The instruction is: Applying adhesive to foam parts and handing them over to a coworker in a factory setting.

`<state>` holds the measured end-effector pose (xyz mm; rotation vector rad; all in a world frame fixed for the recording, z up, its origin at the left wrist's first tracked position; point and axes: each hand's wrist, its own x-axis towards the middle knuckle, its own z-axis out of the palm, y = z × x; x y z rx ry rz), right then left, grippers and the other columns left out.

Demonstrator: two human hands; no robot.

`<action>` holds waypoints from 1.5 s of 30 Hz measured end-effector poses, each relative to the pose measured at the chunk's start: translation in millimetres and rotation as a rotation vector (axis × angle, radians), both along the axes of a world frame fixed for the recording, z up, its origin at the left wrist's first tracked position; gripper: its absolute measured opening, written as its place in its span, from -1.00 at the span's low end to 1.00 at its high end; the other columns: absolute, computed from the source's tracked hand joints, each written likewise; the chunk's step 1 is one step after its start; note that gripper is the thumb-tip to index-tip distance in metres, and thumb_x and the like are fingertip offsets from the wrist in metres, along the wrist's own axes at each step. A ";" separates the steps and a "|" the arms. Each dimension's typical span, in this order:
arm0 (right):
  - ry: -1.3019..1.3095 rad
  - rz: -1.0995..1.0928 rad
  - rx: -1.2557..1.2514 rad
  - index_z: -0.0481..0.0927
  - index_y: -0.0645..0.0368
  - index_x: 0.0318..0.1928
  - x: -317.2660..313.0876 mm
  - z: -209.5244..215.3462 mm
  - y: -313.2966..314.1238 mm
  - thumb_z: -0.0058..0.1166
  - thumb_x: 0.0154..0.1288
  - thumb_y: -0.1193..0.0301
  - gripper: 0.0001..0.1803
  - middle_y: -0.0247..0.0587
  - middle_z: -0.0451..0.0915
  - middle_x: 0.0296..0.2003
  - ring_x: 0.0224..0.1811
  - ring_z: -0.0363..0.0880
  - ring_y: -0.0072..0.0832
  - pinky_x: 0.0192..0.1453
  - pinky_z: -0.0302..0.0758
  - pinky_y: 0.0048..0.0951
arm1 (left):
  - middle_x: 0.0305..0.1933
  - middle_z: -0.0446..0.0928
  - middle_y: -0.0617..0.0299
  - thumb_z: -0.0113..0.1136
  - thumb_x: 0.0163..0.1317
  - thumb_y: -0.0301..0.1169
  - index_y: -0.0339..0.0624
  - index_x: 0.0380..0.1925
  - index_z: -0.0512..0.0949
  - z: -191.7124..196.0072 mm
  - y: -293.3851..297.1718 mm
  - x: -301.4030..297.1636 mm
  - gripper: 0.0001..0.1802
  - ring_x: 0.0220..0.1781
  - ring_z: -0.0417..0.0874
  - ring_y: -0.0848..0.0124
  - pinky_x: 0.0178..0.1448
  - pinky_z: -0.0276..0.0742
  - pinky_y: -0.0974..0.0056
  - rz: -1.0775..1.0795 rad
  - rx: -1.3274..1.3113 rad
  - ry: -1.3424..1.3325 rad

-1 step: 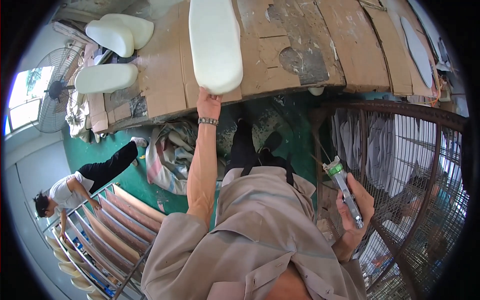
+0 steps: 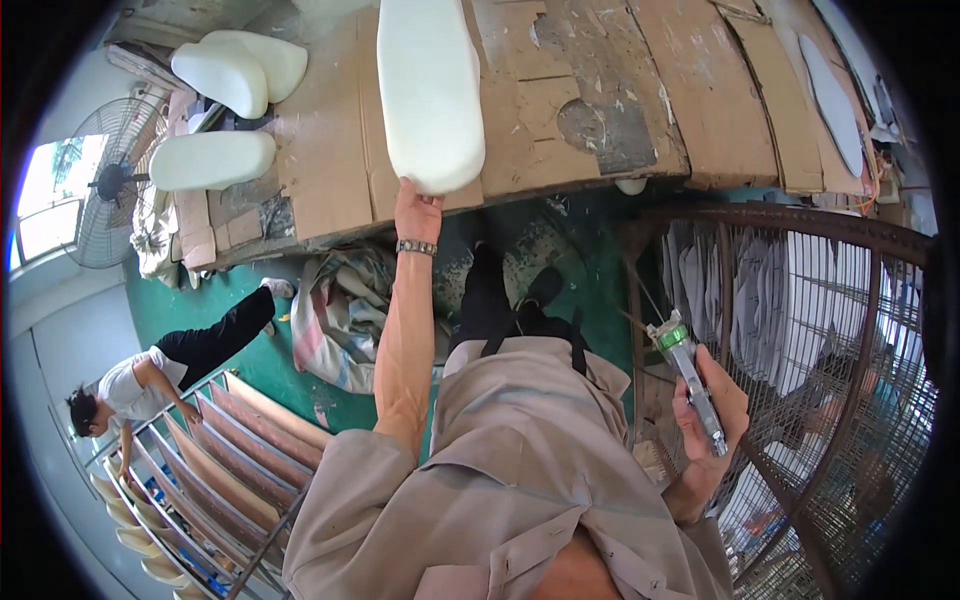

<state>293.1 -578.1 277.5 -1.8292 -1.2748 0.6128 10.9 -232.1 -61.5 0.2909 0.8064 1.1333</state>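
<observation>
A long cream-white foam pad [image 2: 430, 110], rounded at its near end, lies on the cardboard-covered table in front of me. My left hand [image 2: 418, 212] grips its near end at the table's edge, the thumb on top and the other fingers partly hidden under it. In my right hand [image 2: 712, 405], at my right side, is a metal spray gun [image 2: 693, 385] with a green ring close to its nozzle. Its nozzle points up and to the left, well apart from the pad. The fingers are wrapped round its handle.
More foam pads [image 2: 212, 160] lie at the table's left end, by a standing fan [image 2: 110, 182]. Cardboard [image 2: 325, 150] covers the table. A wire rack [image 2: 820, 300] stands close on my right. A co-worker [image 2: 140, 385] bends over a slatted rack [image 2: 225, 440] at left. Crumpled sacking [image 2: 340, 315] lies on the floor.
The near end of the foam pad has shifted very slightly toward me, with my left hand still on it. My right hand and the spray gun look unmoved.
</observation>
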 end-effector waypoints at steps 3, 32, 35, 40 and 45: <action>0.068 -0.061 0.076 0.52 0.45 0.23 -3.8 -3.4 18.4 0.26 0.23 0.48 -0.44 -0.06 0.62 -0.33 -0.38 0.62 -0.41 -0.23 0.53 -0.49 | 0.32 0.46 0.23 0.15 0.47 -0.17 -0.09 0.37 0.30 6.7 4.8 3.7 -0.44 0.32 0.51 0.28 0.29 0.55 0.11 -0.025 0.023 -0.028; -0.050 0.256 -0.120 0.45 0.33 0.35 -167.2 16.7 255.0 0.14 0.32 0.52 -0.42 -0.07 0.65 -0.25 -0.23 0.63 -0.39 -0.07 0.54 -0.43 | 0.47 0.30 0.17 0.24 0.38 -0.45 0.20 0.49 0.12 110.3 316.3 -308.1 -0.24 0.43 0.38 0.09 0.38 0.41 -0.23 0.832 0.447 -0.042; -0.055 0.261 -0.136 0.43 0.29 0.38 -173.8 13.5 266.5 0.13 0.36 0.46 -0.42 -0.15 0.64 -0.24 -0.21 0.60 -0.48 -0.08 0.53 -0.48 | 0.42 0.36 0.16 0.25 0.39 -0.43 0.18 0.46 0.17 96.6 353.7 -345.9 -0.29 0.39 0.42 0.08 0.33 0.46 -0.21 0.878 0.421 -0.038; -0.046 0.241 -0.150 0.45 0.28 0.37 -179.4 9.8 279.4 0.15 0.35 0.44 -0.42 -0.16 0.64 -0.27 -0.24 0.59 -0.48 -0.12 0.51 -0.50 | 0.27 0.51 0.10 0.34 0.32 -0.36 -0.05 0.35 0.32 56.4 379.9 -378.8 -0.37 0.25 0.56 0.04 0.21 0.58 -0.17 0.956 0.229 -0.076; -0.019 0.216 -0.149 0.47 0.30 0.34 -178.2 14.0 278.2 0.15 0.31 0.52 -0.43 -0.14 0.66 -0.26 -0.25 0.60 -0.48 -0.12 0.52 -0.50 | 0.33 0.46 0.04 0.29 0.37 -0.21 -0.13 0.43 0.23 35.1 382.2 -399.2 -0.29 0.23 0.58 0.02 0.25 0.60 -0.17 0.858 0.205 0.019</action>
